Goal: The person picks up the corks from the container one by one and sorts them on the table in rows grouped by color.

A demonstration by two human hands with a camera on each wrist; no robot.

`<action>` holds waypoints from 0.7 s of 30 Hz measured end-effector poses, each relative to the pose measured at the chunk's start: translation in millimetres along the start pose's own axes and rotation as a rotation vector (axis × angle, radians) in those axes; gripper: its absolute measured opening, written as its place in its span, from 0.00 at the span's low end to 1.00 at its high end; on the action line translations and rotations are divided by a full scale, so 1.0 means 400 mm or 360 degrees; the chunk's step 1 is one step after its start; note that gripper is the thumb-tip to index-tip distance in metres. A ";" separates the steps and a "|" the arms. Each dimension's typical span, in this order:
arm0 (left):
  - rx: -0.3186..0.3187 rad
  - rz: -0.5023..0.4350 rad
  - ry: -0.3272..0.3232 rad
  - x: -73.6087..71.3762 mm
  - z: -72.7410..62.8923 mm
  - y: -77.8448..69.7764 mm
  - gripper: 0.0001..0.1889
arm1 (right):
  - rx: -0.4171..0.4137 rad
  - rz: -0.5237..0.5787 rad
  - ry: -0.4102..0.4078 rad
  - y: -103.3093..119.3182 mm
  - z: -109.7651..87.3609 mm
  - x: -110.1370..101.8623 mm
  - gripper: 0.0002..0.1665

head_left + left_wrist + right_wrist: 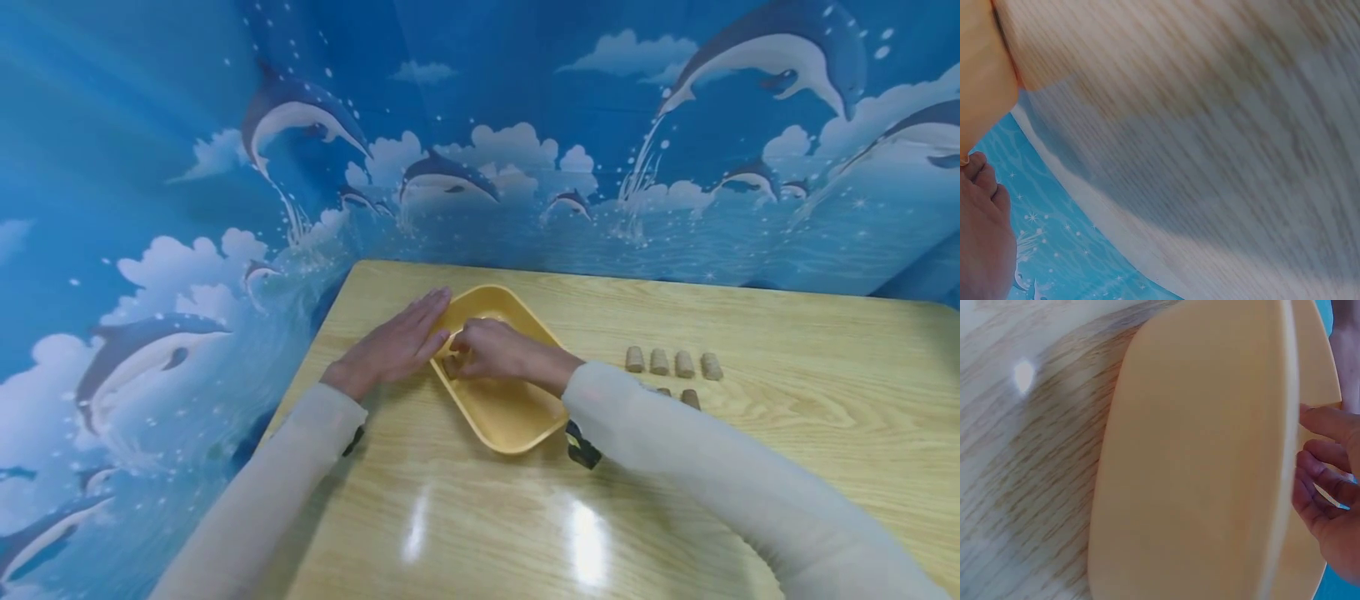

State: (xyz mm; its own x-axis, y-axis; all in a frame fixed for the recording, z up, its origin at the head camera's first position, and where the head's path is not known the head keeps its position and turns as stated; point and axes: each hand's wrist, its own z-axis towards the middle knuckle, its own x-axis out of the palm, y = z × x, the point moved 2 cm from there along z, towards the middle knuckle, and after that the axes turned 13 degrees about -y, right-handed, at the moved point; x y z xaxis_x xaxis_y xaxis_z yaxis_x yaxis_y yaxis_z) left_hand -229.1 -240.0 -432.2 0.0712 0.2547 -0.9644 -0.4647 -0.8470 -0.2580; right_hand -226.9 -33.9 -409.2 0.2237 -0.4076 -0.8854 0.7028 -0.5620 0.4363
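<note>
A yellow plastic tray stands on the wooden table, turned diagonally. My left hand lies at the tray's left end, fingers straight and touching the rim. In the left wrist view, only part of that hand shows, beside the tray's corner. Inside the tray is my right hand, its fingers bent beside a small brown cork by the end wall. The right wrist view has the tray's wall in front, with curved fingers just past the rim; I cannot tell whether they pinch the cork.
To the right of the tray, a row of several corks stands on the table. More corks are partly hidden by the right sleeve. A blue dolphin-printed curtain hangs behind and left of the table.
</note>
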 end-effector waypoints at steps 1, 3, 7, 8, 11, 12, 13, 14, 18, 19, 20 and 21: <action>-0.0002 -0.0003 -0.0001 0.000 -0.001 0.001 0.38 | -0.0012 -0.0009 0.0018 0.002 0.002 0.002 0.19; -0.0003 -0.0004 -0.0006 -0.001 -0.003 0.002 0.38 | -0.0055 -0.0033 0.0040 0.007 0.006 0.008 0.16; 0.0005 -0.0009 -0.0016 0.000 -0.004 0.004 0.38 | -0.0109 -0.0048 0.0112 0.012 0.013 0.022 0.09; 0.0010 -0.0008 -0.0019 0.001 -0.004 0.004 0.38 | -0.0106 -0.0043 0.0120 0.012 0.014 0.026 0.08; 0.0020 -0.0003 -0.0024 0.004 -0.002 0.003 0.38 | -0.0098 -0.0037 0.0112 -0.013 0.024 0.064 0.07; 0.0024 -0.0003 -0.0030 0.005 -0.001 0.002 0.38 | -0.0117 -0.0037 0.0078 -0.035 0.028 0.089 0.07; 0.0028 -0.0001 -0.0033 0.005 -0.001 0.001 0.38 | -0.0119 -0.0048 0.0066 -0.045 0.032 0.102 0.07; 0.0029 0.0000 -0.0035 0.005 0.000 0.000 0.37 | -0.0132 -0.0052 0.0035 -0.070 0.039 0.130 0.06; 0.0018 -0.0001 -0.0030 0.001 -0.004 -0.003 0.37 | -0.0162 -0.0102 -0.0009 -0.118 0.047 0.179 0.04; 0.0011 -0.0003 -0.0026 0.000 -0.004 -0.004 0.37 | -0.0138 -0.0113 0.0003 -0.116 0.046 0.178 0.04; 0.0005 -0.0009 -0.0023 0.000 -0.005 -0.004 0.37 | -0.0141 -0.0128 -0.0005 -0.128 0.045 0.190 0.05; -0.0002 -0.0011 -0.0019 -0.001 -0.006 -0.004 0.38 | -0.0145 -0.0143 0.0004 -0.128 0.039 0.187 0.08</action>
State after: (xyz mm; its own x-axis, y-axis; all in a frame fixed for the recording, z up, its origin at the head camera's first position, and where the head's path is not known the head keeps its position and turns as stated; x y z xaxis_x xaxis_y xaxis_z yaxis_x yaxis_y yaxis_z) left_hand -226.3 -239.8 -431.6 0.0638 0.2662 -0.9618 -0.4629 -0.8459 -0.2648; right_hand -256.6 -46.8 -495.4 0.1587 -0.3565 -0.9207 0.7786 -0.5283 0.3388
